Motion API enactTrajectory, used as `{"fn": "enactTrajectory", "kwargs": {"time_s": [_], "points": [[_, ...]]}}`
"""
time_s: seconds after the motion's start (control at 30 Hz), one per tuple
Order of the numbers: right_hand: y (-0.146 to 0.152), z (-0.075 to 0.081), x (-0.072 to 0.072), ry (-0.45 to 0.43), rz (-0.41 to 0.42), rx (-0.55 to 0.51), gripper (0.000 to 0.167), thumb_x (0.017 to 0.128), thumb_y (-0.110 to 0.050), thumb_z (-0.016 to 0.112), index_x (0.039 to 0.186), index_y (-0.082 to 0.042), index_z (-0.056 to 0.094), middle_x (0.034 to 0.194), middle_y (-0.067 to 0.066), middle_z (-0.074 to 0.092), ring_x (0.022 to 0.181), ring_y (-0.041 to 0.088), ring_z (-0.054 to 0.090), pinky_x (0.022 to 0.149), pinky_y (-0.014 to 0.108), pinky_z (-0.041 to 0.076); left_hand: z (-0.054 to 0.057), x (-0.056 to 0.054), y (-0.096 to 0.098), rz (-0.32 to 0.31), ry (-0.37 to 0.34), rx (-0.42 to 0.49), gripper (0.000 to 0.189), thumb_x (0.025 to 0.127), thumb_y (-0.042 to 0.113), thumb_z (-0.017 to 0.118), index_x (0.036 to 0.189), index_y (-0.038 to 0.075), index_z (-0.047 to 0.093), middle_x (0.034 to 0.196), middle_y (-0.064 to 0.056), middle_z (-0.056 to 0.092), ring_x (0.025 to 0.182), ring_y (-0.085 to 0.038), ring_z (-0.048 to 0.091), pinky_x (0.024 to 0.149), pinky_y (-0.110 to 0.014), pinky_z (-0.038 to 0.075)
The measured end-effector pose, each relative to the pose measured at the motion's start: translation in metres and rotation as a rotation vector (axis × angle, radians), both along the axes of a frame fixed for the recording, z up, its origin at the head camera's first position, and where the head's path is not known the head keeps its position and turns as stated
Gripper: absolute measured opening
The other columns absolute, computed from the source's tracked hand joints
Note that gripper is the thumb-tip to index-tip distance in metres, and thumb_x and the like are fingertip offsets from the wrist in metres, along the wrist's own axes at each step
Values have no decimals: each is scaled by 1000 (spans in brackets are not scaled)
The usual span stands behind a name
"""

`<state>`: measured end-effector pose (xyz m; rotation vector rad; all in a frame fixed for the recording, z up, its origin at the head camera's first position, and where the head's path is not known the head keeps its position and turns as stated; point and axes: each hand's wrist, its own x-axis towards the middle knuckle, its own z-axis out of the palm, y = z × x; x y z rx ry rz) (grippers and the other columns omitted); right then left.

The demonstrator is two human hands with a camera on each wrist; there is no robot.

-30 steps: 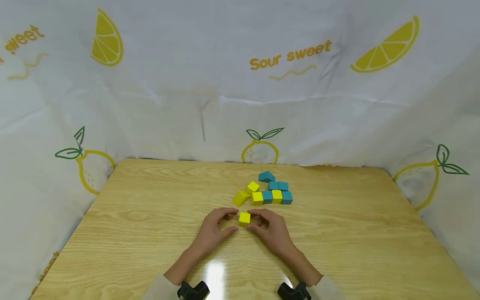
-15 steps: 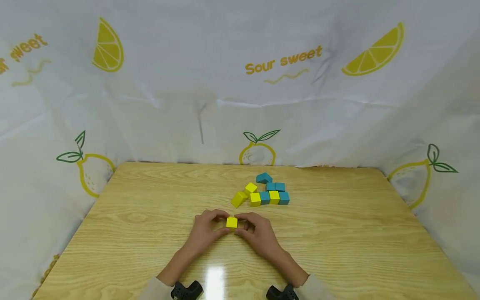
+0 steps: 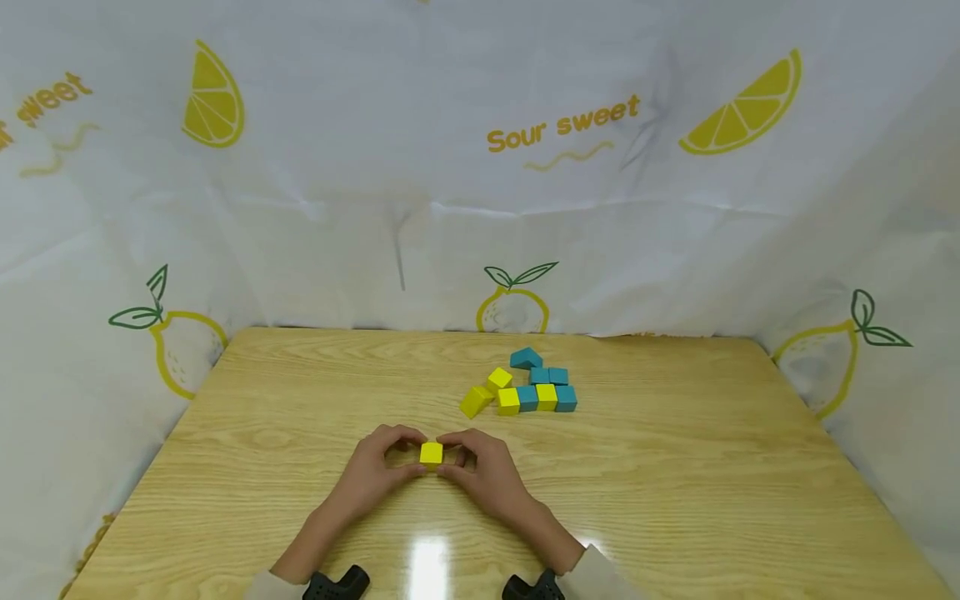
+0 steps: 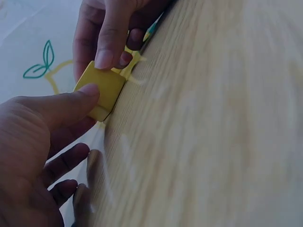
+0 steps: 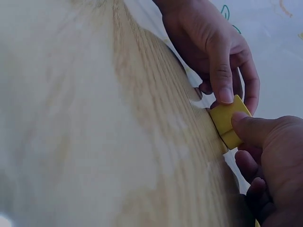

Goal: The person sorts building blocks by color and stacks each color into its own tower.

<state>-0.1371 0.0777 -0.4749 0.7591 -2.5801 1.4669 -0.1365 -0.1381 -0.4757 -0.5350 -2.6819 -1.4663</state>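
A small yellow cube [image 3: 431, 452] is sitting flat on the wooden table (its top face showing plain and unmarked), lying near the front edge, well apart from the cluster of yellow and teal blocks [image 3: 528, 389] behind it.

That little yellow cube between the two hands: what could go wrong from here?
The yellow cube is only pinched by fingertips of the left hand and right hand, so uneven pressure might make it twist or pop out onto the wooden table. A careless reach forward could also nudge the cluster of yellow and teal cubes just behind.
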Motion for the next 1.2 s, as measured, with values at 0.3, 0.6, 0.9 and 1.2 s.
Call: {"fn": "enactTrajectory", "kwargs": {"time_s": [0.3,0.6,0.9,1.2], "points": [[-22,0,-3,-10,57,-16,34,84,-20,75,115,-10,68,88,2,64,69,3,54,63,20,47,-7,1,-26,12,3,20,34,77,31,80,108,33,65,99,11,59,91,-7,56,82,-33,47],[-32,-2,-12,24,39,0,34,82,-18,76,115,-12,68,91,0,64,68,2,54,62,18,47,-9,-5,-35,-18,82,43,35,80,26,79,112,28,65,100,9,61,87,-10,56,72,-27,47],[-38,-3,-16,5,32,5,33,83,-19,76,114,-14,68,88,-1,63,66,1,53,60,18,46,-8,-7,-43,37,75,-14,36,77,31,80,110,29,66,100,10,60,91,-8,59,77,-31,47],[-37,-4,-18,-14,34,6,34,83,-20,76,115,-15,68,86,-2,61,66,2,53,60,19,46,-9,-9,-44,11,93,-13,38,78,27,80,113,28,65,101,8,59,92,-10,56,76,-31,45]]}}
